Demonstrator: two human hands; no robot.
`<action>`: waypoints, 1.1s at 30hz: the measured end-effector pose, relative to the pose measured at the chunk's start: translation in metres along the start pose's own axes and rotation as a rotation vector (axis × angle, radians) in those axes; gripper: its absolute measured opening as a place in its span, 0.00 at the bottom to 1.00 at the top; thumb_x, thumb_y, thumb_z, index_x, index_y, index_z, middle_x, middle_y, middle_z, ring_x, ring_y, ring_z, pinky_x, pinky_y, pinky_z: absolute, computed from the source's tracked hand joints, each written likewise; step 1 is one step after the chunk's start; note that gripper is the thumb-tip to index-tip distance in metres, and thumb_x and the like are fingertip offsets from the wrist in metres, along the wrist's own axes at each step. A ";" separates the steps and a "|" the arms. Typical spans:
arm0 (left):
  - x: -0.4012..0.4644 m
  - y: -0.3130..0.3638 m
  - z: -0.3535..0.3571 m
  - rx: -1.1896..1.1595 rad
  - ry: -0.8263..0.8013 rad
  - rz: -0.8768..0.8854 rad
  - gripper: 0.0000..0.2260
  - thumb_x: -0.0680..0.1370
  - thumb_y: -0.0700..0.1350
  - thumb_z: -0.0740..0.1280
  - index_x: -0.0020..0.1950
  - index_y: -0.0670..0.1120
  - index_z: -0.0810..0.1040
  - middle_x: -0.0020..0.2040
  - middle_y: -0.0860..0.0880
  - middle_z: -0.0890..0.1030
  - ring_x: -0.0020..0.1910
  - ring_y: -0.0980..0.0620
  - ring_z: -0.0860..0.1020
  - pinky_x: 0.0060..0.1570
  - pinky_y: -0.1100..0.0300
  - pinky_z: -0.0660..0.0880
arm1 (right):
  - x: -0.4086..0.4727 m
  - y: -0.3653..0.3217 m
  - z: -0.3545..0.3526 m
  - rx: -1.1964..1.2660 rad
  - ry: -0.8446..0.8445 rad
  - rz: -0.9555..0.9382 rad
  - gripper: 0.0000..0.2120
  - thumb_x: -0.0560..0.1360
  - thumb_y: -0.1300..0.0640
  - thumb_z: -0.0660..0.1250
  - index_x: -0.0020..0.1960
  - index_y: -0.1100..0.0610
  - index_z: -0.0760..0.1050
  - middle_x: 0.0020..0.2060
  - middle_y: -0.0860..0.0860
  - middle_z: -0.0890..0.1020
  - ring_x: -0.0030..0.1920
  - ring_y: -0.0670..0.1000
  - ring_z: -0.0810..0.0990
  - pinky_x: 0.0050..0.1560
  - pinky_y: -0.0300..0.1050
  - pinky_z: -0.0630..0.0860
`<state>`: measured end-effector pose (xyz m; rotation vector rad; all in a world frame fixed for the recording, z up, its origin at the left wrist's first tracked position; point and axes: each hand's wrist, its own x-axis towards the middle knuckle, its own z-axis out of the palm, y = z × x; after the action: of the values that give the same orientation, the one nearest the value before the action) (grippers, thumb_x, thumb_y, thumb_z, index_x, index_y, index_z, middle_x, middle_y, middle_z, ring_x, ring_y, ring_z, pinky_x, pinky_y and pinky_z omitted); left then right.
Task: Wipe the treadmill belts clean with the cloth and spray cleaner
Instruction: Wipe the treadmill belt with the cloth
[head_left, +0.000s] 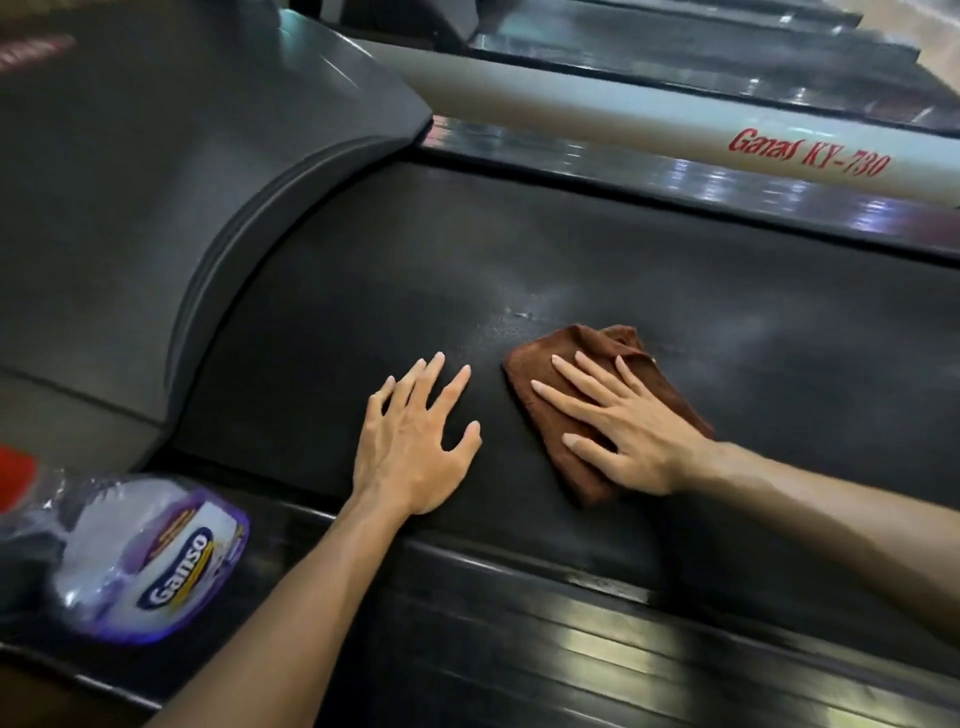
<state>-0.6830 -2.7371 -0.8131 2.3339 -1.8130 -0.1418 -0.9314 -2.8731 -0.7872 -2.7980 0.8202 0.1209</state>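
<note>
Your right hand (631, 436), grip spread flat, presses the folded brown microfibre cloth (597, 410) on the black treadmill belt (623, 260) at centre frame. Your left hand (413, 441) rests splayed beside it. The clear "Ganso" spray bottle (150, 556) lies lower left; the white rail (675, 124) reads "Ganas KY-730".

cloth (582, 410) on belt (675, 291), bottle (150, 556) far left

Spray bottle (130, 556) blurred, top cut off at left; red lettering (36, 49) unreadable.

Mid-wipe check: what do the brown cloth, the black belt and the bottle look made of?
Brown folded cloth: likely microfibre, with a soft matte nap. Black treadmill belt: apparently rubbery, finely textured, with a damp sheen near the cloth. Clear spray-cleaner bottle: glossy see-through plastic, probably, with a purple label. Right hand presses the cloth flat.
</note>
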 end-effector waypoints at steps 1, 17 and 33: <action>0.000 -0.002 0.002 0.013 0.000 0.010 0.33 0.78 0.65 0.43 0.83 0.61 0.48 0.84 0.55 0.47 0.82 0.57 0.44 0.80 0.52 0.45 | 0.015 0.002 -0.001 -0.003 0.014 -0.014 0.30 0.81 0.33 0.44 0.82 0.31 0.43 0.84 0.42 0.42 0.82 0.46 0.35 0.81 0.56 0.34; 0.002 -0.019 -0.019 -0.337 -0.129 0.087 0.35 0.78 0.65 0.54 0.83 0.54 0.56 0.83 0.53 0.54 0.82 0.56 0.47 0.79 0.57 0.37 | -0.015 -0.071 0.027 0.012 0.060 0.184 0.37 0.75 0.31 0.36 0.83 0.36 0.40 0.84 0.46 0.39 0.82 0.50 0.33 0.80 0.60 0.33; 0.014 0.006 -0.037 -0.479 0.455 -0.002 0.14 0.76 0.38 0.67 0.60 0.51 0.80 0.59 0.55 0.79 0.60 0.54 0.76 0.58 0.59 0.75 | 0.079 -0.097 -0.026 1.236 0.580 0.361 0.19 0.81 0.62 0.63 0.70 0.49 0.75 0.71 0.52 0.78 0.73 0.46 0.74 0.77 0.50 0.66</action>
<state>-0.6780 -2.7486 -0.7749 1.8475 -1.3739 -0.0339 -0.8122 -2.8414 -0.7546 -1.4855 1.0051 -0.8602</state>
